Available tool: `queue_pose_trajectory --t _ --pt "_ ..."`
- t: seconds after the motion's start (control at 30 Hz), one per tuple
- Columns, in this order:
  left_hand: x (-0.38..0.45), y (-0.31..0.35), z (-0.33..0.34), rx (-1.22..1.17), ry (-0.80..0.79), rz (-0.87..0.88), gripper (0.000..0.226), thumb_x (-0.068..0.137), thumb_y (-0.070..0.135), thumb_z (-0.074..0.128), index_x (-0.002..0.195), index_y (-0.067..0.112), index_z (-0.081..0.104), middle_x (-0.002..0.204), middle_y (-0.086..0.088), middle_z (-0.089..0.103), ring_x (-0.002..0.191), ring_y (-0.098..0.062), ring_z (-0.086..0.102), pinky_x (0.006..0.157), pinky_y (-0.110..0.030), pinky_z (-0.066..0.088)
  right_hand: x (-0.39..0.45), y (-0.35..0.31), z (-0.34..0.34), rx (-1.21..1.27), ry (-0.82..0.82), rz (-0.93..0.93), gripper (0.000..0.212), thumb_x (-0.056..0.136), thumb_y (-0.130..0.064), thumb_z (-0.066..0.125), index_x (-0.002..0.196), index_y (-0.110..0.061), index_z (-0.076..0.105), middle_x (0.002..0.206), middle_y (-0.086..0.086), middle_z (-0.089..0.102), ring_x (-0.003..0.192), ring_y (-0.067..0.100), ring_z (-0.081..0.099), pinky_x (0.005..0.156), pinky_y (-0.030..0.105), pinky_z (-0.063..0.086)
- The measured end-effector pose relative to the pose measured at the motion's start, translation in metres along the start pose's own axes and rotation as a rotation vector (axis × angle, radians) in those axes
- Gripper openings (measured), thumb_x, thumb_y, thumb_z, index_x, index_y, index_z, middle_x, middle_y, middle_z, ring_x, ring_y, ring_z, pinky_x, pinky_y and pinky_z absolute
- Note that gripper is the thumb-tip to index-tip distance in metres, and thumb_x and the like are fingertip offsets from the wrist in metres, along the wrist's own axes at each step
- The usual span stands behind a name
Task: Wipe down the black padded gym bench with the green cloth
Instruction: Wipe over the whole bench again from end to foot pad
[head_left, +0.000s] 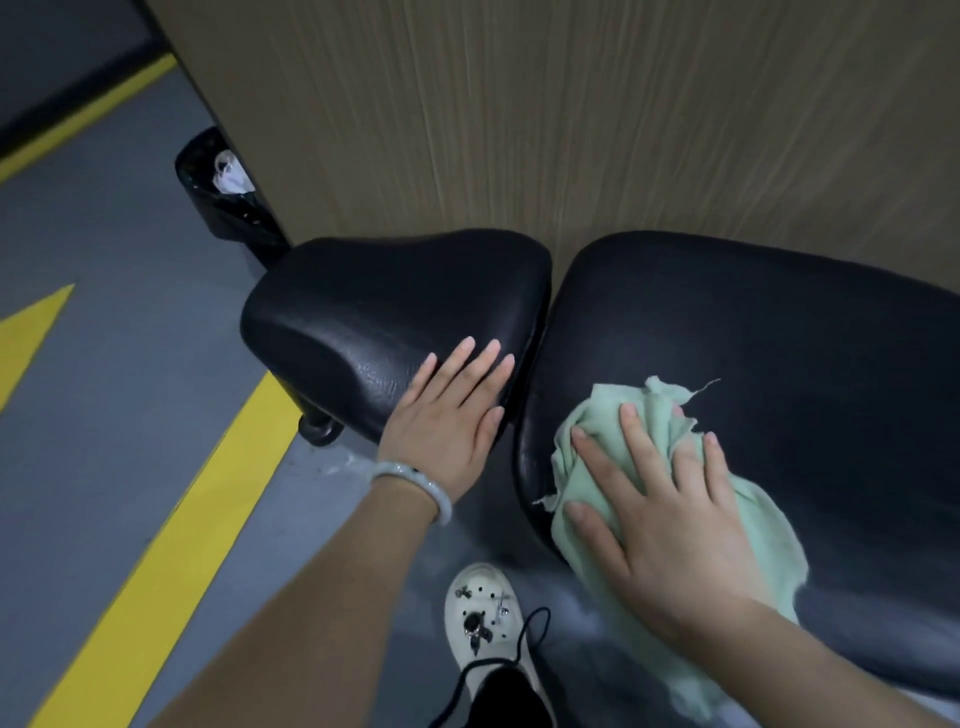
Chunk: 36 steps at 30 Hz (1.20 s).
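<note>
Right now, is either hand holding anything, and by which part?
Nothing is gripped. The right hand presses flat on the middle of the cloth; the left hand rests flat on the seat pad.

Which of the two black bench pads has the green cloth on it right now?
The larger pad on the right: the green cloth lies there under the flat right hand. The smaller pad on the left carries only the bare left hand.

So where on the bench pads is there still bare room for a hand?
Bare: the seat pad beyond the left hand, and the long pad past the cloth, toward the wall. Crowded: the near edge under the right hand.
</note>
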<state>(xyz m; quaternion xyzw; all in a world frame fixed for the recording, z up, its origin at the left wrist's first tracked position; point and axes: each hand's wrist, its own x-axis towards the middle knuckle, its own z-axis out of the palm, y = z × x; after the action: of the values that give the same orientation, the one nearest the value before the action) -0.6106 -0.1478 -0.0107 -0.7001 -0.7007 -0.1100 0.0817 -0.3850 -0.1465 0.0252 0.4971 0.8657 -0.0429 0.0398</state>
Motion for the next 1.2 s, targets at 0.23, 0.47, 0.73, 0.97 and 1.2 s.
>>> queue_pose_trajectory --t 0.23,0.47,0.73,0.97,1.2 --pt "-0.001 -0.001 0.003 -0.007 0.004 -0.017 0.052 0.099 0.031 0.027 0.145 0.012 0.043 0.151 -0.002 0.041 0.142 -0.019 0.033 0.116 -0.037 0.014 -0.031 0.02 0.005 -0.094 0.051 -0.038 0.065 0.099 -0.058 0.013 0.144 -0.025 0.045 0.15 0.014 0.041 0.117 0.049 0.048 0.11 0.057 0.023" --pt "0.0 -0.003 0.008 0.005 0.074 -0.001 0.05 0.099 0.028 0.028 0.142 0.012 0.047 0.148 -0.001 0.047 0.139 -0.018 0.038 0.114 -0.04 0.023 -0.004 -0.023 0.011 -0.003 0.121 0.102 0.064 0.096 -0.059 0.017 0.14 -0.026 0.051 0.148 0.017 0.043 0.124 0.056 0.04 0.108 0.064 0.019" --pt "0.0 -0.003 0.008 0.014 0.089 0.0 0.05 0.1 0.027 0.026 0.141 0.01 0.049 0.147 -0.003 0.048 0.138 -0.018 0.04 0.114 -0.039 0.023 0.022 -0.064 0.014 0.077 0.223 0.157 0.059 0.097 -0.052 0.021 0.136 -0.024 0.056 0.143 0.012 0.05 0.128 0.053 0.042 0.109 0.06 0.019" --pt "-0.001 -0.003 0.009 0.006 0.09 0.002 0.05 0.1 0.027 0.027 0.142 0.01 0.048 0.147 -0.002 0.047 0.139 -0.018 0.038 0.116 -0.039 0.022 -0.016 -0.025 0.03 0.021 0.435 0.072 0.059 0.102 -0.05 0.018 0.134 -0.021 0.057 0.144 0.008 0.05 0.111 0.047 0.058 0.105 0.059 0.03" --pt "-0.002 -0.004 0.012 -0.017 0.145 0.008 0.049 0.1 0.026 0.027 0.14 0.01 0.05 0.146 -0.003 0.048 0.138 -0.018 0.04 0.114 -0.04 0.024 0.006 -0.065 0.036 0.116 0.593 0.267 0.048 0.095 -0.041 0.036 0.13 -0.019 0.061 0.138 0.009 0.055 0.106 0.048 0.059 0.107 0.057 0.029"
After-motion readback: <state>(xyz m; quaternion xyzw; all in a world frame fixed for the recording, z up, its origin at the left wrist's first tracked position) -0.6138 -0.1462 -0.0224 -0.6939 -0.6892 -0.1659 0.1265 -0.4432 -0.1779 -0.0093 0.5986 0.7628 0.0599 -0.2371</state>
